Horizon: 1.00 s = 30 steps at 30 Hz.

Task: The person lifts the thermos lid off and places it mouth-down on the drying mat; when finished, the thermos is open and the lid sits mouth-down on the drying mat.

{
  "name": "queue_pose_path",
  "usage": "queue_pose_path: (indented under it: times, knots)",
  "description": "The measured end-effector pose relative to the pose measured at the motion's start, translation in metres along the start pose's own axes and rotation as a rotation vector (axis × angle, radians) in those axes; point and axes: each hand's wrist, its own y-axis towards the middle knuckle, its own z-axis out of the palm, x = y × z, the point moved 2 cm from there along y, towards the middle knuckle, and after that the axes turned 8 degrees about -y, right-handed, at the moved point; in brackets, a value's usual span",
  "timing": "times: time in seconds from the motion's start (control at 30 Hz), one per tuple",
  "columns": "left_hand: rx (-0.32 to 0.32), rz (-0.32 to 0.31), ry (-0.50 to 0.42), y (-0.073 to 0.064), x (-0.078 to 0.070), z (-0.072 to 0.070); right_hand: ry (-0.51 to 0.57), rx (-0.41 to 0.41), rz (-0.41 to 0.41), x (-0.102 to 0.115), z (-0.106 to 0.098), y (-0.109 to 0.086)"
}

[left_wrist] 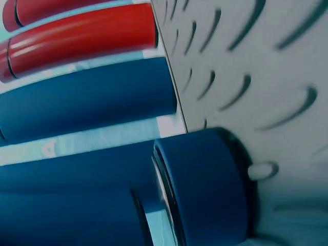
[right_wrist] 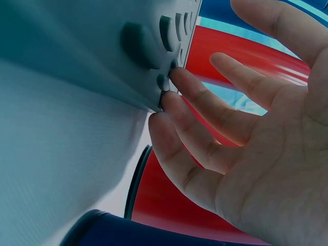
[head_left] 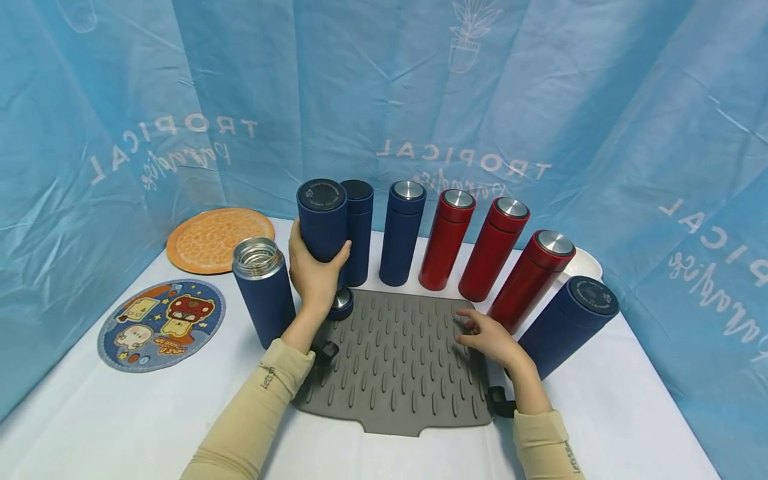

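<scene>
My left hand (head_left: 315, 283) grips a dark blue thermos bottle (head_left: 324, 223), its printed black base facing up. Just below it, a short blue cap (head_left: 340, 305) with a silvery top stands at the far left corner of the grey ridged mat (head_left: 396, 360); the left wrist view shows this cap (left_wrist: 210, 184) close up. To the left of that hand stands an uncapped blue thermos (head_left: 264, 293) with a threaded steel mouth. Over the mat's right edge, my right hand (head_left: 491, 339) holds nothing, fingers spread and slightly bent, fingertips close to the mat in the right wrist view.
Behind the mat stand two blue thermoses (head_left: 402, 233) and several red ones (head_left: 447, 240). An upturned blue thermos (head_left: 567, 327) is beside my right wrist, with a white bowl (head_left: 585, 263) behind. At left lie an orange round mat (head_left: 219, 240) and a cartoon-printed mat (head_left: 162, 325).
</scene>
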Motion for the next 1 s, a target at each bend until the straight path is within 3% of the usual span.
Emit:
queue_pose_path:
  times: [0.2, 0.43, 0.67, 0.77, 1.0]
  knots:
    - [0.131, 0.011, -0.071, -0.008, -0.007, -0.001, -0.006, 0.001, -0.002, 0.0, 0.0, 0.0]
    - [0.328, 0.0, -0.156, -0.015, -0.014, -0.004, -0.004, 0.002, -0.002, 0.0, 0.0, 0.0]
    - [0.493, 0.06, -0.095, -0.026, -0.024, -0.007, -0.006, 0.001, -0.001, -0.001, -0.001, 0.0]
    - [0.539, 0.12, -0.059, -0.03, -0.028, -0.007, -0.005, 0.001, 0.002, -0.001, -0.001, 0.001]
    - [0.615, 0.345, -0.041, -0.038, -0.031, -0.005, -0.004, -0.004, 0.015, -0.003, 0.0, 0.003]
